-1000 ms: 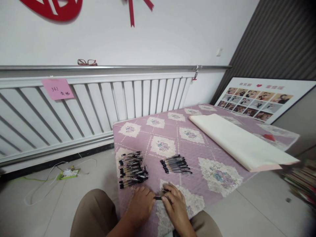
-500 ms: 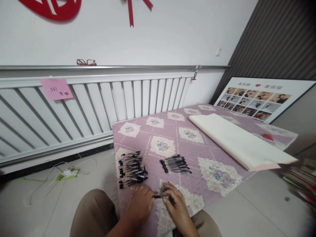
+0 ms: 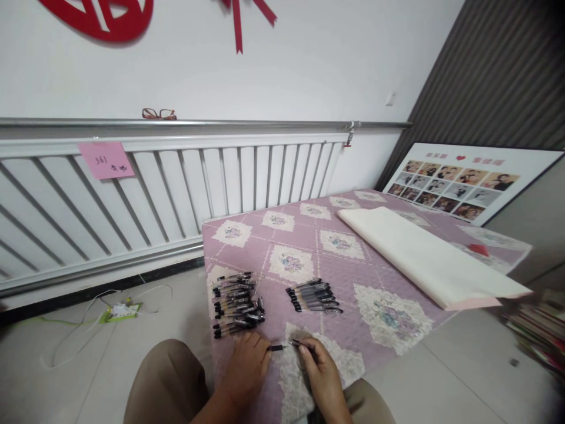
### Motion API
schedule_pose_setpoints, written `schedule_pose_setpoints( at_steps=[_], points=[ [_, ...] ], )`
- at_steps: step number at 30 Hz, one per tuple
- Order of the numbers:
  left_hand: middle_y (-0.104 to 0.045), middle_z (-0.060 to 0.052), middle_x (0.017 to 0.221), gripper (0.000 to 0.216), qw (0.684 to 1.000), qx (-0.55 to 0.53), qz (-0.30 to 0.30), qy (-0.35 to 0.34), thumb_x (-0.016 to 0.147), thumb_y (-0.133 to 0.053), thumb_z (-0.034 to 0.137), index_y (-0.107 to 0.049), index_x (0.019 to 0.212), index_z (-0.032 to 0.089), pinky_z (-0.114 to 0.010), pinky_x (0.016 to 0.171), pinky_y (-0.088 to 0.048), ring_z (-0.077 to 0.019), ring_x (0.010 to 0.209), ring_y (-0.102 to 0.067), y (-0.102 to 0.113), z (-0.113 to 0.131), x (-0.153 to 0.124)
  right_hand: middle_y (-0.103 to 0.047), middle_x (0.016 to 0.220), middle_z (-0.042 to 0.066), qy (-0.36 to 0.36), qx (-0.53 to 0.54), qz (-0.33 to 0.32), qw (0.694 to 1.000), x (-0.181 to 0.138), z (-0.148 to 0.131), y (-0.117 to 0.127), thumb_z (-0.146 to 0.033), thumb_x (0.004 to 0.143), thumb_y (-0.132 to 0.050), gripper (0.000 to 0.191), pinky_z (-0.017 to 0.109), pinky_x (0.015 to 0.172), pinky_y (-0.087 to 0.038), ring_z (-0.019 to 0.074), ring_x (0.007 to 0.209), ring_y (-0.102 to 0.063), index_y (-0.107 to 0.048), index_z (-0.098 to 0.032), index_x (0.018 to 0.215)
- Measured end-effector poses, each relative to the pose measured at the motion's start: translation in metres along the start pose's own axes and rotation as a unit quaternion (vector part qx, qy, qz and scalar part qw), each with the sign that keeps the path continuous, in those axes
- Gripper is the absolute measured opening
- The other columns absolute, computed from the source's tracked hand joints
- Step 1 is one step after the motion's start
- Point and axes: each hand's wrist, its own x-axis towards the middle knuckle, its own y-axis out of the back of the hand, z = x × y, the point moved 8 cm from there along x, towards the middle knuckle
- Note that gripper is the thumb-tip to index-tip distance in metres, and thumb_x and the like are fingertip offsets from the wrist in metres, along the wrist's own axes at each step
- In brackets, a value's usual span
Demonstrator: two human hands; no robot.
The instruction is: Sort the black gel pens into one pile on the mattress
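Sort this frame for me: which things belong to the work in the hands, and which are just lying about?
In use: left hand and right hand, both gripping one pen; pen pile on the left; pen row on the right; quilted cover beneath them.
Lying about: cream roll; glasses; pink note; photo board; power strip.

Single head-worn view, forward and down over the near quilted table, toward the radiator wall
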Motion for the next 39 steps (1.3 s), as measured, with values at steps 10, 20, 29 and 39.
schedule_pose_setpoints(
  at_steps=[10, 20, 29, 39],
  points=[
    [-0.061, -0.001, 0.095, 0.02, 0.994, 0.051, 0.063, 0.077, 0.086, -0.054, 0.015, -0.067, 0.097, 0.027, -0.033, 0.086, -0.037, -0.0205, 0.096, -0.054, 0.02, -0.047, -0.009, -0.071, 0.086, 0.007, 0.023, -0.069, 0.009, 0.997, 0.003, 0.002, -0.007, -0.046, 0.082, -0.054, 0.028, 0.036, 0.079, -0.048, 0.0237, 0.084, -0.064, -0.068, -0.022, 0.084],
    [-0.063, 0.001, 0.098, 0.023, 0.987, 0.087, 0.075, 0.116, 0.09, -0.052, 0.015, -0.068, 0.097, 0.03, -0.034, 0.086, -0.034, -0.0201, 0.098, -0.053, 0.025, -0.056, -0.002, -0.07, 0.09, 0.003, 0.093, -0.282, -0.02, 0.955, 0.025, -0.065, -0.073, -0.029, 0.086, -0.052, 0.018, 0.051, 0.1, -0.022, 0.0252, 0.096, -0.059, -0.07, -0.028, 0.085],
    [-0.063, 0.001, 0.094, 0.02, 0.985, 0.094, 0.089, 0.111, 0.09, -0.053, 0.013, -0.067, 0.094, 0.028, -0.034, 0.084, -0.033, -0.0192, 0.095, -0.053, 0.028, -0.059, 0.002, -0.069, 0.104, 0.007, 0.135, -0.272, 0.0, 0.953, 0.034, -0.043, -0.052, -0.032, 0.086, -0.05, 0.027, 0.038, 0.088, -0.041, 0.0239, 0.098, -0.061, -0.068, -0.024, 0.104],
    [-0.061, -0.001, 0.091, 0.013, 0.987, 0.087, 0.098, 0.098, 0.091, -0.054, 0.018, -0.064, 0.087, 0.025, -0.035, 0.085, -0.034, -0.0202, 0.094, -0.053, 0.033, -0.058, 0.009, -0.069, 0.093, 0.008, 0.131, -0.341, -0.029, 0.93, 0.012, -0.001, -0.009, -0.032, 0.083, -0.053, 0.022, 0.036, 0.076, -0.048, 0.0247, 0.084, -0.063, -0.068, -0.023, 0.097]
  ],
)
